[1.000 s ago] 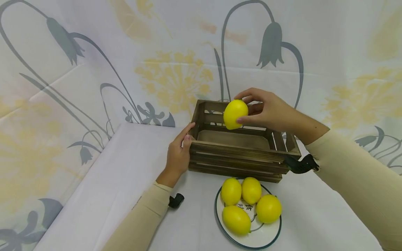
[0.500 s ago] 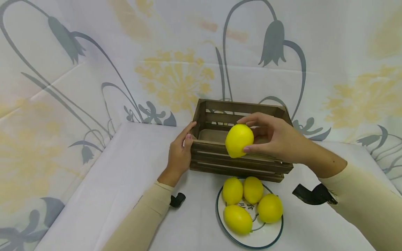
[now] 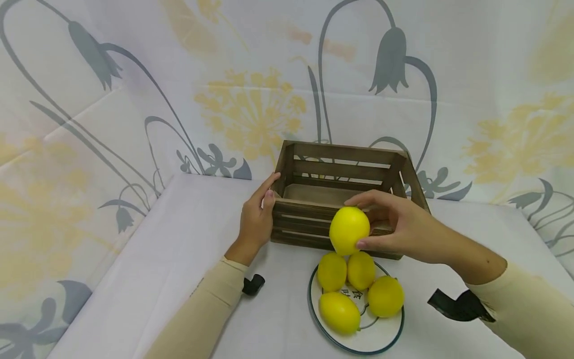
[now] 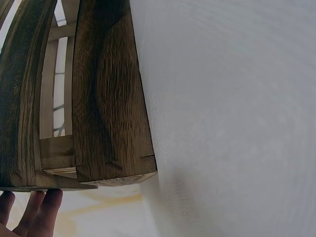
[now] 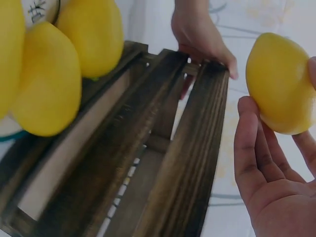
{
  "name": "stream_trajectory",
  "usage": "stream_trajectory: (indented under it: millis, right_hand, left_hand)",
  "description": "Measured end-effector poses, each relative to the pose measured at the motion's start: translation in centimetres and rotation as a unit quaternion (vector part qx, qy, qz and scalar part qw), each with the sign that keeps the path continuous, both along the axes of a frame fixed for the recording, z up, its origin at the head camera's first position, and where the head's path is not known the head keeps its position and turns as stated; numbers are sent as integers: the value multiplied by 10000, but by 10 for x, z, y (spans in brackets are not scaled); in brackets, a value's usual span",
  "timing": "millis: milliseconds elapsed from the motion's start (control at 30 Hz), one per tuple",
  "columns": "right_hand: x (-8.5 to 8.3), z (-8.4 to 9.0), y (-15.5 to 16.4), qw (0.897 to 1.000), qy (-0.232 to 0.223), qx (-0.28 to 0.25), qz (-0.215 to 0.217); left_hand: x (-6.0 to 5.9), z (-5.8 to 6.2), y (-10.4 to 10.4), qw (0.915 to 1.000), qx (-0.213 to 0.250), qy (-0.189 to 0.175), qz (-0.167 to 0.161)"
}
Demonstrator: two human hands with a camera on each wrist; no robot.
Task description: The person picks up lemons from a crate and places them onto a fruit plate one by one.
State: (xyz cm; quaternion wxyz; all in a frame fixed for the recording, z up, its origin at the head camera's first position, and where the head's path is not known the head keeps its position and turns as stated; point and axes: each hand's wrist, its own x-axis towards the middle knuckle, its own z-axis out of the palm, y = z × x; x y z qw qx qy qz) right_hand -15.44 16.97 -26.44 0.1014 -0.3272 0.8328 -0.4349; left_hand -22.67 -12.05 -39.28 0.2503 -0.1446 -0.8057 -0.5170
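My right hand (image 3: 399, 229) grips a yellow lemon (image 3: 349, 230) in its fingertips, in front of the near wall of a dark wooden slatted crate (image 3: 341, 154) and just above a white plate (image 3: 381, 339) with a green rim. Several more lemons (image 3: 332, 271) lie on that plate. The crate looks empty inside. My left hand (image 3: 256, 219) holds the crate's left end, thumb at the near corner and fingers over the end board. The right wrist view shows the held lemon (image 5: 279, 81) against my fingers (image 5: 256, 158), the crate (image 5: 173, 163) below and the left hand (image 5: 200, 34) on its far end.
A white cloth (image 3: 179, 239) covers the table, and a flowered sheet (image 3: 251, 99) hangs close behind and to the left of the crate. The plate sits right against the crate's near side. Black wrist straps (image 3: 453, 305) show on both sleeves.
My right hand has carried the lemon from above the crate's far side down and toward me, to just over the plate. The left hand has stayed on the crate.
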Motion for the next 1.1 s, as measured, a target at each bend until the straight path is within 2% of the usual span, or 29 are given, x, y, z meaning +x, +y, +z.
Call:
stream_trajectory:
  millis: [267,567,867,1100]
  right_hand:
    - [11,-21,8,9998,116,-46,-167]
    - [23,-43,18,9990,85,-83,-430]
    - [33,-63,28,9982,246,-158,-520]
    - [35,-77,35,9983,343,-239,-409]
  left_hand:
    - [-3,3,2,9999,37,136,-52]
    - [-1,1,0,9999,55,101,-43]
    - [-2,2,2,9999,-3,152,-38]
    - [-1,0,1,9999,0,131,19]
